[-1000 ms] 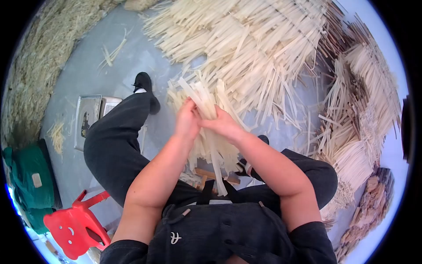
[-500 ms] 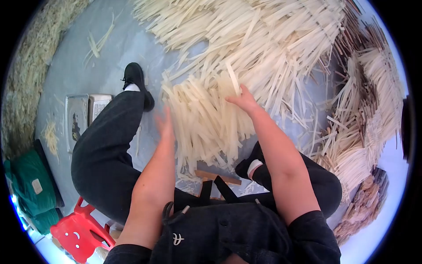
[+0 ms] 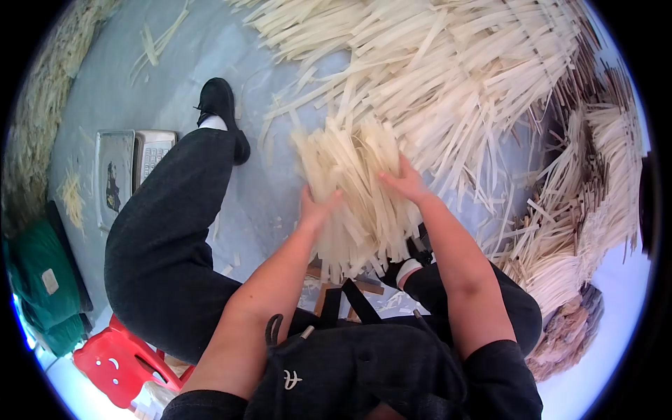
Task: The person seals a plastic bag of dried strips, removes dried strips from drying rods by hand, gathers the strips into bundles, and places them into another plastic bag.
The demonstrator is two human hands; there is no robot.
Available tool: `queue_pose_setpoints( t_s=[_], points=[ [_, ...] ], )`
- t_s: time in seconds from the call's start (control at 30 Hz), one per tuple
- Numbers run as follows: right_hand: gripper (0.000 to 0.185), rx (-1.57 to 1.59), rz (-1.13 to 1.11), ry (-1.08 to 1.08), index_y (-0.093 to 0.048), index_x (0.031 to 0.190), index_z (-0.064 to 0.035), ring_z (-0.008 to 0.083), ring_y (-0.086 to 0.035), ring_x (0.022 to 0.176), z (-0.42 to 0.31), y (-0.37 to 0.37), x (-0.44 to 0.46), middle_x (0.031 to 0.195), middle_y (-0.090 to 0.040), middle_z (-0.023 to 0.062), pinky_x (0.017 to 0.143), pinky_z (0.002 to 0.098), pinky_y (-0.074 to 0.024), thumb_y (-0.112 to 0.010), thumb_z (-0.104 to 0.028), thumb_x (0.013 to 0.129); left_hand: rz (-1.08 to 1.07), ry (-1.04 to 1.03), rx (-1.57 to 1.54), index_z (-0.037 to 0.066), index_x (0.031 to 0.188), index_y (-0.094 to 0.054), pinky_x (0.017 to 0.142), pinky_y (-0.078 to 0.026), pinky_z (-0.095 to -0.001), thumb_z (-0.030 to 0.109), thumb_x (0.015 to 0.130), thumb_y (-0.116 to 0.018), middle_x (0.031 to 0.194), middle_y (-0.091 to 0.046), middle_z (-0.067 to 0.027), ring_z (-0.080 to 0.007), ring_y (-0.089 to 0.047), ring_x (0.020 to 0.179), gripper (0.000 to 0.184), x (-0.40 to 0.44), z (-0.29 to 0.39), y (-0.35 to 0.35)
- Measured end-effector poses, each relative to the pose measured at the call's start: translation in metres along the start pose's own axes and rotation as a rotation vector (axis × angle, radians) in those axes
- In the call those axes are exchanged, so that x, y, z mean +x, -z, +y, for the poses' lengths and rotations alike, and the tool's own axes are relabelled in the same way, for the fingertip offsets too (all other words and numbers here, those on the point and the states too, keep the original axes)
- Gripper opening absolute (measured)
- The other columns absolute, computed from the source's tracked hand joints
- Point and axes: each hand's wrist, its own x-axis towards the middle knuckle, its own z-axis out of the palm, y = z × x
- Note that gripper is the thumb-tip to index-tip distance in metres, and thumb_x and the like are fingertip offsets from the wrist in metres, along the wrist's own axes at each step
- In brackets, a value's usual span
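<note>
A loose bundle of pale flat strips (image 3: 357, 189) lies between my two hands, in front of my lap. My left hand (image 3: 320, 208) presses on the bundle's left side, its thumb lying over the strips. On the right side, my right hand (image 3: 406, 182) grips the bundle's edge, thumb across the top. The fingers under the strips are partly hidden. Beyond the bundle spreads a large heap of similar strips (image 3: 448, 77). Below the bundle, a small wooden frame (image 3: 367, 287) shows in part near my lap.
A scale with a metal tray (image 3: 115, 175) stands at the left on the grey floor (image 3: 273, 175). A red chair (image 3: 115, 364) and a green bag (image 3: 45, 280) are at the lower left. More strips with dark ends (image 3: 560, 245) are piled at the right.
One second ago both hands held a few strips above the bundle; half a second ago they were apart and spread. Now they are on both sides of the bundle, which has shifted to the right.
</note>
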Motion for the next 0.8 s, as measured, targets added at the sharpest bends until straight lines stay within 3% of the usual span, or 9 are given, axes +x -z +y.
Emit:
queue_pose_setpoints(
  t_s=[0.03, 0.13, 0.27, 0.37, 0.43, 0.47, 0.53, 0.63, 0.8],
  points=[
    [0.09, -0.079, 0.208, 0.061, -0.032, 0.145, -0.0057, 0.0344, -0.043, 0.131, 0.003, 0.0, 0.008, 0.139, -0.045, 0.025, 0.108, 0.04, -0.0337, -0.07, -0.046, 0.074, 0.065, 0.004, -0.122, -0.002, 0.145, -0.019, 0.102, -0.042, -0.0389, 0.034, 0.068, -0.085, 0.136, -0.045, -0.0225, -0.0308, -0.049, 0.122, 0.107, 0.002, 0.0, 0.002],
    [0.08, -0.098, 0.379, 0.318, -0.038, 0.142, -0.0073, 0.0322, -0.04, 0.132, -0.058, 0.023, 0.017, 0.142, -0.043, 0.0195, 0.112, 0.0442, -0.0282, -0.069, -0.035, 0.074, 0.119, 0.039, -0.211, -0.001, 0.145, -0.021, 0.099, -0.043, -0.0379, 0.033, 0.071, -0.084, 0.135, -0.046, -0.0223, -0.03, -0.051, 0.12, 0.103, -0.002, 0.007, 0.007],
    [0.055, -0.336, 0.331, 0.697, -0.055, 0.128, -0.0091, 0.0321, -0.048, 0.125, -0.169, -0.003, 0.035, 0.139, -0.048, 0.013, 0.11, 0.05, -0.0273, -0.068, -0.024, 0.077, 0.109, 0.043, -0.223, -0.003, 0.145, -0.021, 0.098, -0.044, -0.038, 0.034, 0.072, -0.083, 0.133, -0.048, -0.0226, -0.0291, -0.052, 0.12, 0.103, 0.001, 0.008, 0.008],
    [0.05, -0.257, 0.214, 0.775, -0.055, 0.127, -0.0089, 0.0324, -0.046, 0.125, -0.211, -0.064, 0.075, 0.139, -0.048, 0.0125, 0.111, 0.0512, -0.025, -0.063, -0.028, 0.082, 0.126, -0.044, -0.236, -0.005, 0.144, -0.022, 0.1, -0.043, -0.0377, 0.036, 0.073, -0.083, 0.132, -0.049, -0.0228, -0.0296, -0.051, 0.12, 0.102, 0.002, 0.003, 0.006],
    [0.047, -0.316, 0.378, 0.872, -0.058, 0.125, -0.0093, 0.0285, -0.045, 0.129, -0.222, -0.092, 0.092, 0.139, -0.049, 0.0105, 0.112, 0.0525, -0.0243, -0.056, -0.035, 0.086, 0.13, -0.166, -0.234, -0.006, 0.143, -0.025, 0.103, -0.04, -0.0382, 0.038, 0.073, -0.082, 0.136, -0.044, -0.0243, -0.0302, -0.049, 0.122, 0.1, 0.004, -0.001, 0.001],
    [0.047, -0.322, 0.368, 0.868, -0.058, 0.125, -0.0093, 0.0285, -0.045, 0.129, -0.222, -0.095, 0.1, 0.139, -0.049, 0.0105, 0.112, 0.0525, -0.0243, -0.056, -0.035, 0.086, 0.128, -0.156, -0.239, -0.006, 0.143, -0.025, 0.103, -0.04, -0.0382, 0.038, 0.073, -0.082, 0.136, -0.044, -0.0243, -0.0302, -0.049, 0.122, 0.1, 0.002, -0.001, -0.001],
    [0.046, -0.593, -0.456, 0.377, -0.061, 0.123, -0.0101, 0.0278, -0.052, 0.121, -0.232, -0.092, 0.104, 0.132, -0.055, 0.0115, 0.107, 0.0547, -0.0295, -0.054, -0.039, 0.087, 0.265, -0.2, -0.019, -0.007, 0.142, -0.027, 0.108, -0.034, -0.041, 0.038, 0.073, -0.081, 0.14, -0.037, -0.0259, -0.034, -0.042, 0.128, 0.099, -0.005, 0.009, 0.001],
    [0.044, -0.609, -0.665, 0.502, -0.064, 0.119, -0.0125, 0.0279, -0.057, 0.115, -0.23, -0.086, 0.082, 0.122, -0.062, 0.0126, 0.1, 0.0529, -0.037, -0.053, -0.042, 0.088, 0.394, -0.236, 0.166, -0.003, 0.146, -0.024, 0.106, -0.035, -0.0413, 0.039, 0.074, -0.08, 0.137, -0.035, -0.0211, -0.0314, -0.042, 0.125, 0.1, 0.004, -0.002, 0.0],
    [0.046, -0.59, -0.224, 0.522, -0.066, 0.115, -0.0139, 0.0305, -0.056, 0.116, -0.217, -0.065, 0.079, 0.117, -0.064, 0.014, 0.096, 0.047, -0.0429, -0.051, -0.048, 0.088, 0.446, -0.234, 0.248, -0.003, 0.145, -0.026, 0.107, -0.034, -0.0414, 0.043, 0.074, -0.079, 0.138, -0.033, -0.0215, -0.0337, -0.04, 0.126, 0.099, 0.009, -0.012, 0.004]
  ],
)
